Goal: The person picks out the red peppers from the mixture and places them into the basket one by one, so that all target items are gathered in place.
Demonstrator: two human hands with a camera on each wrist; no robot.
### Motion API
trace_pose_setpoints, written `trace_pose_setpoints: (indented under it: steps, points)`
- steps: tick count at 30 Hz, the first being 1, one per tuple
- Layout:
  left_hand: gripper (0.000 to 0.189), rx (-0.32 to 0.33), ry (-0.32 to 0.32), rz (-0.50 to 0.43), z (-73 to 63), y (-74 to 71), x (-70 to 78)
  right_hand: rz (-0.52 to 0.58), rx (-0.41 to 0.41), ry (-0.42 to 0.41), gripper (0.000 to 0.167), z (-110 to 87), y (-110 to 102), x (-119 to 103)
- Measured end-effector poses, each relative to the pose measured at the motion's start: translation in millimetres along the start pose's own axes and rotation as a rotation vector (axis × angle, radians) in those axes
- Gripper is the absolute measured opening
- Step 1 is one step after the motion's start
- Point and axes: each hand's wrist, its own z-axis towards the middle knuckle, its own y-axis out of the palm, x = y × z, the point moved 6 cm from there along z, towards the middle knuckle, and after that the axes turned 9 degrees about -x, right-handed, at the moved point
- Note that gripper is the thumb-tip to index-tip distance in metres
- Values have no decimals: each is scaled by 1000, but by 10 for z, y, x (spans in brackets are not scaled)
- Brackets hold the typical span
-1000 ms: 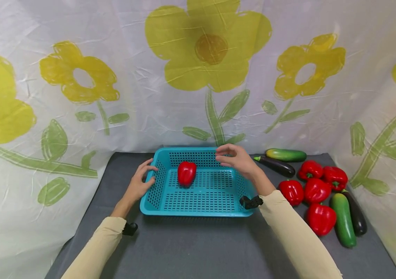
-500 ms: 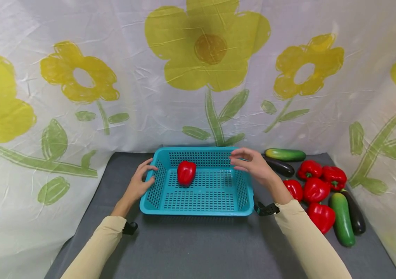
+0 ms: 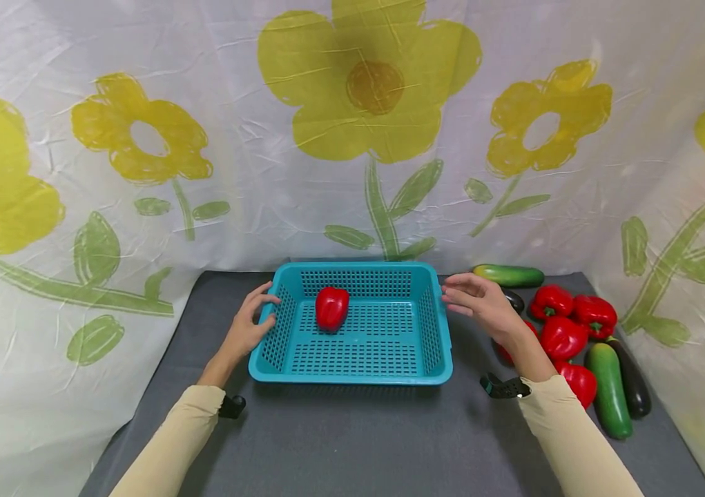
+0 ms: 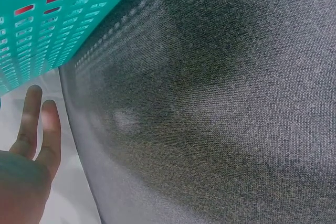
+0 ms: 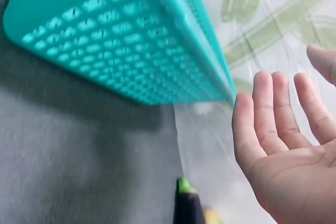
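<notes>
A turquoise plastic basket [image 3: 352, 380] stands on the dark tabletop with one red bell pepper [image 3: 332, 308] lying inside, towards its left. At the basket's left rim is my left hand [image 3: 248, 324], its thumb and fingertips spread right at the edge. In the left wrist view, two fingers [image 4: 50, 121] of that hand extend straight beside the perforated wall. My right hand [image 3: 483, 304] is just outside the right rim, holding nothing. The right wrist view shows its palm facing the basket wall [image 5: 121, 40], the fingers straight.
On the right lie several red bell peppers [image 3: 565, 338], a green zucchini [image 3: 610, 393], and a dark eggplant [image 3: 633, 386]. Behind my right hand are a second zucchini [image 3: 509, 275] and a partly hidden eggplant [image 3: 514, 299]. A flowered cloth [image 3: 246, 207] hangs at the back.
My right hand has moved rightward from above the basket's back right part to outside its right rim. The left hand, basket and pepper have stayed in place.
</notes>
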Motion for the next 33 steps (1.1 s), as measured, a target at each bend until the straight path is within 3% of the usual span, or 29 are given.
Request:
trace_pose_setpoints:
  steps: [4, 11, 23, 33]
  points:
    - [27, -1, -3, -9, -1, 6, -12, 19, 22, 4, 29, -131, -133, 20]
    - [26, 0, -19, -11, -4, 11, 4, 79, 63, 11, 27, -360, -411, 64]
    - [26, -5, -6, -6, -3, 0, 27, 172, 102, -62, 24, -673, -816, 68]
    - [26, 10, 15, 7, -15, -1, 26, 111, 158, -90, 25, -838, -931, 79]
